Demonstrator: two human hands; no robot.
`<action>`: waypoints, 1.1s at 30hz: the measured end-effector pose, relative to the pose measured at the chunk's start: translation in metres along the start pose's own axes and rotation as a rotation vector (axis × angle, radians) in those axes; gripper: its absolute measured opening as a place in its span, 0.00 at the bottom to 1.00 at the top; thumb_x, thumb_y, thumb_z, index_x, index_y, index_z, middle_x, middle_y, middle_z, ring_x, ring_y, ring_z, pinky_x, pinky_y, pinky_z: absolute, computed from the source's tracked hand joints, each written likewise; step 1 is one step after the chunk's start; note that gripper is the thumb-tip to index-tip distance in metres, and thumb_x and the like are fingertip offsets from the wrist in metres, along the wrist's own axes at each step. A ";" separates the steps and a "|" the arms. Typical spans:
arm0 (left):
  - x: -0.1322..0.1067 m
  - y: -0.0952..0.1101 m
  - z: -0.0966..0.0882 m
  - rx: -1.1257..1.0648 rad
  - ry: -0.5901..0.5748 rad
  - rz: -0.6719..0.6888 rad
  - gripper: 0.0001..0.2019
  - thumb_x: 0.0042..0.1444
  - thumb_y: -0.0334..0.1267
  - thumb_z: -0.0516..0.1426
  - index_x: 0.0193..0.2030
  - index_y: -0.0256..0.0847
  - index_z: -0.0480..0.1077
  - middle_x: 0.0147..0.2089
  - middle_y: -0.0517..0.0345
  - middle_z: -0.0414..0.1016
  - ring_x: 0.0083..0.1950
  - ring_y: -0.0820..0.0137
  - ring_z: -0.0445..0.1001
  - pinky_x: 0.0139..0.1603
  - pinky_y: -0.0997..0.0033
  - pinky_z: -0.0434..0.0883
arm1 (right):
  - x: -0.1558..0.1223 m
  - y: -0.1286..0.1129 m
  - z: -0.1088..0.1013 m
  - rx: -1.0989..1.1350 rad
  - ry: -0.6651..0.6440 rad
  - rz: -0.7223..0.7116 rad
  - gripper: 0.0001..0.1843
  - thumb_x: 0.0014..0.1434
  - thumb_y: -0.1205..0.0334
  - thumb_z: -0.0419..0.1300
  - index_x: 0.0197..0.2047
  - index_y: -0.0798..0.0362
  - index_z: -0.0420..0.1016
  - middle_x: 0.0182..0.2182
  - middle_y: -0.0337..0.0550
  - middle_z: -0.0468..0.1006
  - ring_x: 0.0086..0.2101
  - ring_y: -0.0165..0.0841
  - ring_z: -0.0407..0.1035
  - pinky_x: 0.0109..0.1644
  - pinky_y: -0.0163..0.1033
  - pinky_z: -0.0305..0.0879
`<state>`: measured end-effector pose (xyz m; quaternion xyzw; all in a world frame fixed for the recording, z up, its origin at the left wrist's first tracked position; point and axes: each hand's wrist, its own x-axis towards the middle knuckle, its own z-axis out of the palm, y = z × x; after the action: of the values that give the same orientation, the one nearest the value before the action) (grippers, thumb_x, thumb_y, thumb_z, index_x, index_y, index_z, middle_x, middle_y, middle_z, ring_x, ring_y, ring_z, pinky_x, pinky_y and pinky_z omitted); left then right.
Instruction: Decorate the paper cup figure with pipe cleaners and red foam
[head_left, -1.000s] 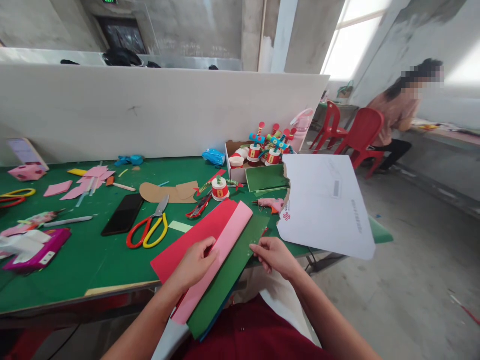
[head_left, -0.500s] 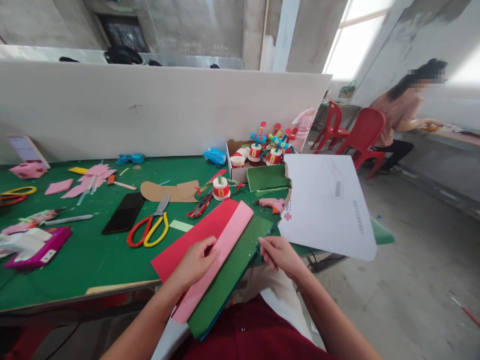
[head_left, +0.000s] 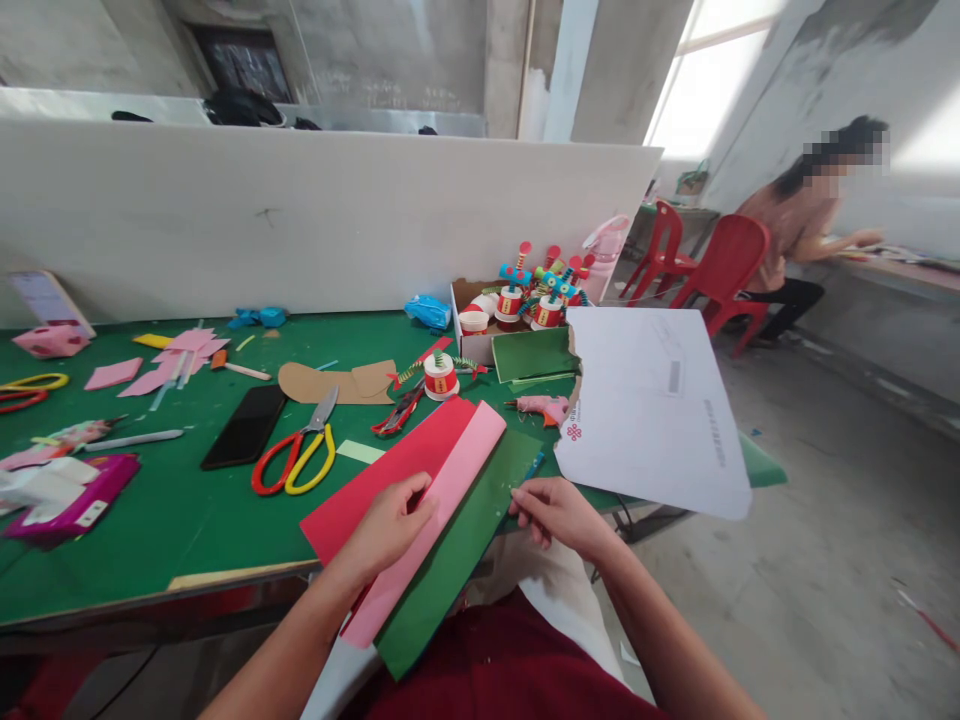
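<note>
My left hand [head_left: 394, 522] is closed on a folded pink paper [head_left: 457, 480] that lies over a red sheet [head_left: 382, 495]. Beside the pink fold, a green paper [head_left: 450, 565] slants across the table edge toward my lap, with a thin blue edge showing at its upper right corner. The fingertips of my right hand [head_left: 546, 510] are pinched together at the green paper's right edge. Just beyond the papers stands a small red and white paper cup figure [head_left: 440, 377] with striped paper arms. Red-and-yellow-handled scissors [head_left: 296, 450] lie to the left.
A torn white envelope [head_left: 652, 410] overhangs the table's right side. Behind the papers are a pink glue gun [head_left: 544, 408], pliers [head_left: 401, 408] and a box [head_left: 472, 345] of cup figures. A black phone [head_left: 244, 428] lies left. Another person [head_left: 799, 225] sits at the far right.
My right hand has shifted slightly left and down at the green paper's edge, and less of the blue beneath it shows. My left hand stays put. The other person's hand has risen a little.
</note>
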<state>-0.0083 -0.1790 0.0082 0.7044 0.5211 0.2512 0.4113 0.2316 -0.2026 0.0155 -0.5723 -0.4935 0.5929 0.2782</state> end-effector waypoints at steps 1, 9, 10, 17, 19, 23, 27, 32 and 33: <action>0.000 -0.001 0.000 -0.003 0.002 0.002 0.10 0.53 0.44 0.50 0.27 0.41 0.60 0.26 0.64 0.58 0.31 0.71 0.59 0.33 0.72 0.61 | -0.001 0.000 0.000 -0.011 -0.002 0.001 0.25 0.51 0.39 0.59 0.24 0.55 0.70 0.17 0.33 0.69 0.14 0.21 0.59 0.17 0.29 0.57; -0.004 0.001 0.000 -0.027 -0.028 0.014 0.11 0.54 0.46 0.51 0.28 0.40 0.60 0.26 0.63 0.59 0.31 0.71 0.59 0.32 0.73 0.61 | 0.004 -0.002 0.014 0.008 0.010 0.076 0.23 0.51 0.40 0.58 0.22 0.53 0.64 0.13 0.31 0.68 0.11 0.23 0.60 0.14 0.29 0.56; -0.005 0.002 0.000 -0.035 -0.038 0.022 0.12 0.55 0.46 0.51 0.29 0.40 0.61 0.27 0.63 0.59 0.31 0.71 0.59 0.32 0.73 0.61 | 0.005 -0.002 0.017 0.004 0.016 0.081 0.22 0.51 0.41 0.59 0.22 0.52 0.63 0.13 0.31 0.69 0.11 0.23 0.60 0.14 0.29 0.56; -0.010 0.002 0.000 -0.030 -0.028 0.030 0.13 0.55 0.48 0.51 0.28 0.40 0.61 0.26 0.64 0.58 0.30 0.72 0.58 0.31 0.74 0.59 | 0.018 0.003 0.034 0.012 0.094 -0.045 0.20 0.53 0.43 0.57 0.26 0.51 0.60 0.10 0.30 0.67 0.12 0.25 0.62 0.17 0.29 0.56; -0.010 0.002 0.000 -0.040 -0.030 0.028 0.13 0.56 0.47 0.51 0.28 0.40 0.61 0.26 0.64 0.58 0.30 0.72 0.58 0.31 0.74 0.59 | 0.020 0.003 0.036 0.043 0.108 -0.061 0.21 0.52 0.40 0.56 0.27 0.50 0.59 0.10 0.30 0.67 0.12 0.26 0.62 0.17 0.30 0.55; -0.010 0.004 0.000 -0.034 -0.035 0.032 0.12 0.56 0.45 0.51 0.26 0.40 0.58 0.26 0.64 0.57 0.30 0.72 0.56 0.30 0.74 0.56 | 0.022 0.002 0.038 0.024 0.066 -0.039 0.23 0.52 0.37 0.54 0.28 0.50 0.59 0.11 0.31 0.68 0.12 0.28 0.64 0.17 0.31 0.57; -0.010 0.004 0.003 0.001 -0.023 0.029 0.13 0.55 0.43 0.50 0.25 0.42 0.51 0.25 0.65 0.52 0.29 0.74 0.53 0.28 0.73 0.52 | 0.024 0.005 0.039 -0.026 0.032 -0.027 0.23 0.54 0.36 0.52 0.27 0.49 0.57 0.11 0.33 0.69 0.13 0.29 0.65 0.18 0.33 0.60; -0.006 0.000 0.002 -0.017 -0.001 0.005 0.14 0.54 0.43 0.49 0.24 0.42 0.48 0.24 0.66 0.49 0.28 0.74 0.51 0.28 0.73 0.50 | 0.025 0.010 0.038 0.005 0.033 -0.042 0.26 0.50 0.32 0.53 0.28 0.49 0.58 0.12 0.33 0.70 0.14 0.31 0.67 0.20 0.35 0.62; -0.005 0.000 0.001 -0.032 0.001 0.000 0.14 0.54 0.43 0.49 0.24 0.42 0.47 0.24 0.66 0.48 0.28 0.74 0.51 0.28 0.73 0.50 | 0.025 0.010 0.037 -0.003 0.047 -0.048 0.27 0.50 0.31 0.53 0.28 0.49 0.58 0.12 0.33 0.69 0.14 0.31 0.66 0.19 0.34 0.61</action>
<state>-0.0091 -0.1842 0.0075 0.6976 0.5172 0.2598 0.4224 0.1937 -0.1939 -0.0090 -0.5744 -0.5013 0.5717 0.3032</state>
